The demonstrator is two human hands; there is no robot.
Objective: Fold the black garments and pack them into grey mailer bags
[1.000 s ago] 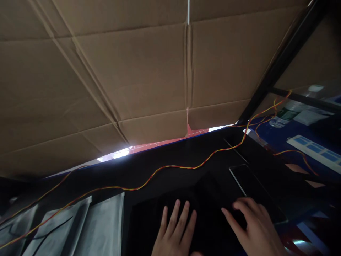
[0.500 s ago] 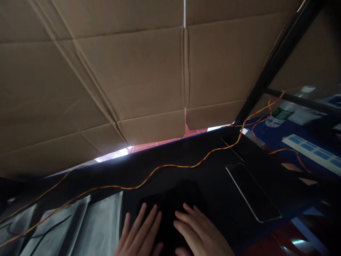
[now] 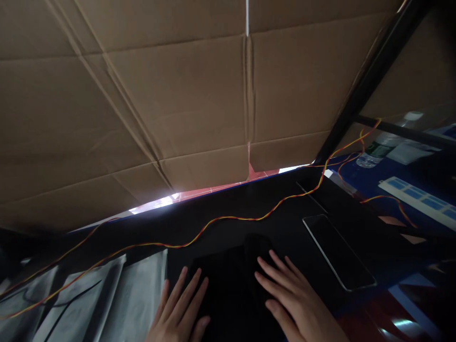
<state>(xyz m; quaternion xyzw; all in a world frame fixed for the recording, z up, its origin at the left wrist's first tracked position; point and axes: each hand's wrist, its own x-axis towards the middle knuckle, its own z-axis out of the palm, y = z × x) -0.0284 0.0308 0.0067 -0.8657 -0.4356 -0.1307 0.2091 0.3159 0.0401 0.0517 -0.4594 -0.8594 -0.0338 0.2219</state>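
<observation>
A piece of black cloth [image 3: 228,285] lies on the black table surface [image 3: 228,237] at the bottom centre, hard to make out against it. My left hand [image 3: 183,308] rests flat on the cloth's left side, fingers spread and pointing away from me. On its right side my right hand [image 3: 292,294] lies with the fingers stretched out and apart. Neither hand grips anything. Just left of my left hand are several translucent plastic bags [image 3: 137,294]. To the right of my right hand lies a phone [image 3: 338,251] with a dark screen.
A twisted red and yellow wire [image 3: 228,218] runs across the table. Cardboard sheets [image 3: 199,95] stand behind it, beside a dark frame post [image 3: 370,80]. At the right are a water bottle [image 3: 377,149] and a white strip with blue panels [image 3: 420,197].
My right hand has slid right and slightly away from me over the cloth, widening the gap between my hands. My left hand has shifted slightly left.
</observation>
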